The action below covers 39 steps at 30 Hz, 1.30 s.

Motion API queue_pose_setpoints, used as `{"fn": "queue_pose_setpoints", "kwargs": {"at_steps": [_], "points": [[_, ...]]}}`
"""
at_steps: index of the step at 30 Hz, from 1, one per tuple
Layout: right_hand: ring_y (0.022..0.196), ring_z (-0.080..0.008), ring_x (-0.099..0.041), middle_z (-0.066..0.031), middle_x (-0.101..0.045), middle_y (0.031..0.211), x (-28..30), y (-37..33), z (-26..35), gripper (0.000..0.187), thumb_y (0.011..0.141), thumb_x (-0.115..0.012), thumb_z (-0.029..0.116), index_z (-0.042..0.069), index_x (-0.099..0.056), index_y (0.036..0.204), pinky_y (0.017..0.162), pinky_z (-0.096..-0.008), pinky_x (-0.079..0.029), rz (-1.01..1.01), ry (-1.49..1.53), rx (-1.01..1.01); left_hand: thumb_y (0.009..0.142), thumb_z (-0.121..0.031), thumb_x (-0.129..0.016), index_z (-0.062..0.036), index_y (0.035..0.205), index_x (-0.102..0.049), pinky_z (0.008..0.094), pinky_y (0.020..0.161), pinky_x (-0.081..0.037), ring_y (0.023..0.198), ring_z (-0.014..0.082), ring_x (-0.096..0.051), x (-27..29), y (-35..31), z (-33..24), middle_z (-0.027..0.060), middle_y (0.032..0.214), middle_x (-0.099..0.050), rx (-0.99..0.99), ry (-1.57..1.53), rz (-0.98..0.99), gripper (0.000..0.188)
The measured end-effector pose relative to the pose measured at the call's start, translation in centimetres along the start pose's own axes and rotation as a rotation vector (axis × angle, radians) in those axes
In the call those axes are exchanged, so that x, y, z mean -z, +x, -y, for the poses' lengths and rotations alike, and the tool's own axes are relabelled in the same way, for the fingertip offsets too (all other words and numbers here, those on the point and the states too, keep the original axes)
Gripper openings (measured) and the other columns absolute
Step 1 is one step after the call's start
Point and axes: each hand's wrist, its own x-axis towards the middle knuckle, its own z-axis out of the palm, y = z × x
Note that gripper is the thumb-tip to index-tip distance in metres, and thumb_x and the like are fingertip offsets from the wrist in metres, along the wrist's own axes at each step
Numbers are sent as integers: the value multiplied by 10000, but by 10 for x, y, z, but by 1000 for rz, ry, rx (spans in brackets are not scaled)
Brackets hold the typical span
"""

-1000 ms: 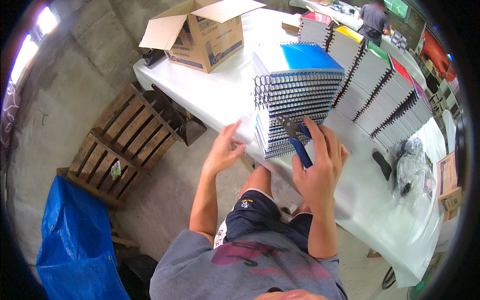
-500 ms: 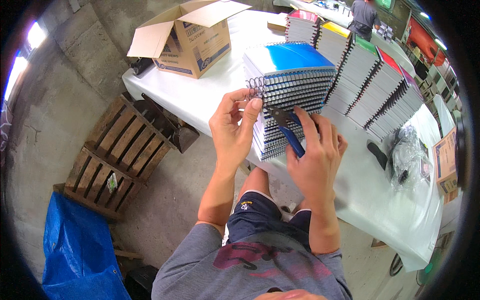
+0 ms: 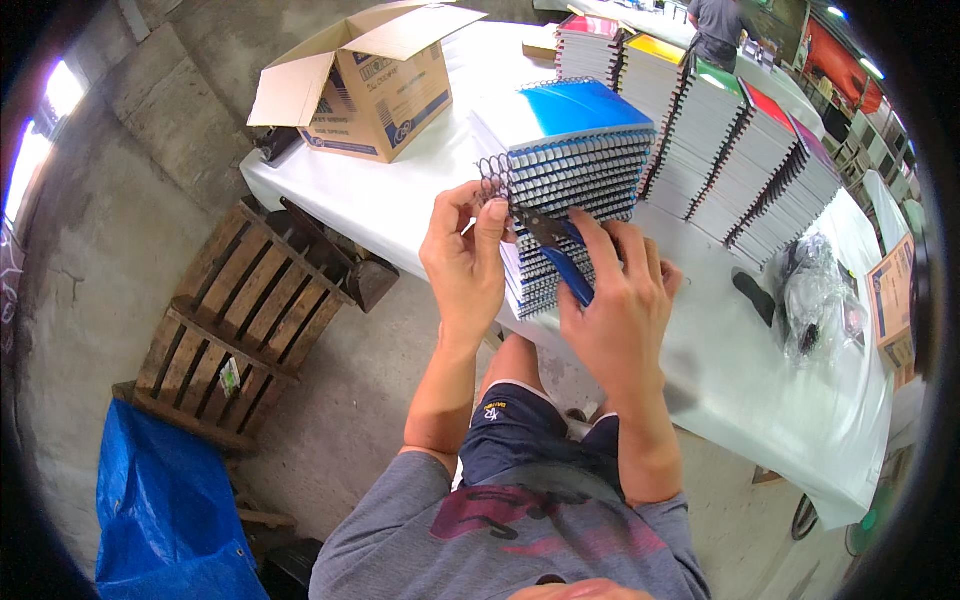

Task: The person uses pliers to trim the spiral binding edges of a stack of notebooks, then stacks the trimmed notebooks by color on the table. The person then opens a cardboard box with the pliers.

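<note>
A stack of spiral notebooks (image 3: pixel 585 105) with a glossy blue top cover stands at the table's near edge, its coil-bound side toward me. Loose coil ends (image 3: pixel 492 172) stick out at the left end of the bindings. My left hand (image 3: pixel 465 250) is closed there, thumb and index finger pinching a black spiral coil end. In my right hand (image 3: pixel 622 290) is a pair of blue-handled cutting pliers (image 3: pixel 569 276). Their dark jaws point left and reach the coil beside my left thumb. Whether the jaws are closed on the wire, I cannot tell.
More spiral notebook stacks with red, yellow, green and purple covers (image 3: pixel 720 80) line the table's right side. An opened cardboard box (image 3: pixel 385 95) stands at back left. Clear plastic wrap (image 3: pixel 808 300) lies at right. A wooden pallet (image 3: pixel 235 320) and blue tarp (image 3: pixel 165 510) are at left.
The whole view has shifted slightly. The pliers' jaws have come closer to my left thumb at the coil end. Both hands keep their hold.
</note>
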Motion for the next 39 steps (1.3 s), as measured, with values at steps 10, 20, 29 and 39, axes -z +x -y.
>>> {"fn": "queue_pose_setpoints", "kwargs": {"at_steps": [10, 20, 29, 39], "points": [[734, -280, -597, -74, -592, 823, -3, 3, -2, 436, 636, -688, 71, 125, -617, 1063, 641, -390, -471, 13, 81, -1, 892, -72, -586, 51, 998, -534, 204, 583, -481, 659, 89, -556, -3, 1, 0, 49, 779, -581, -11, -53, -63, 169], [962, -226, -537, -39, -577, 990, 8, 4, -8, 532, 596, -740, 128, 158, -605, 1111, 869, -398, -347, -55, 70, 8, 879, -64, -604, 47, 1000, -533, 204, 605, -485, 666, 93, -577, 0, 0, -2, 65, 803, -601, 79, -190, -82, 178], [886, -222, -560, -40, -573, 931, 3, 10, -2, 511, 596, -736, 145, 138, -608, 1091, 778, -362, -392, -30, 47, 19, 887, -147, -612, 34, 954, -569, 246, 601, -532, 668, 106, -595, 4, -2, 0, 87, 813, -622, 78, -135, -42, 197], [688, -232, -604, -48, -582, 777, -4, 7, -9, 513, 564, -717, 96, 152, -619, 1064, 617, -347, -494, -23, 21, 65, 824, -10, -652, 52, 949, -574, 249, 615, -545, 701, 129, -614, 3, -15, -2, 119, 855, -615, -219, 253, -102, 160]]}}
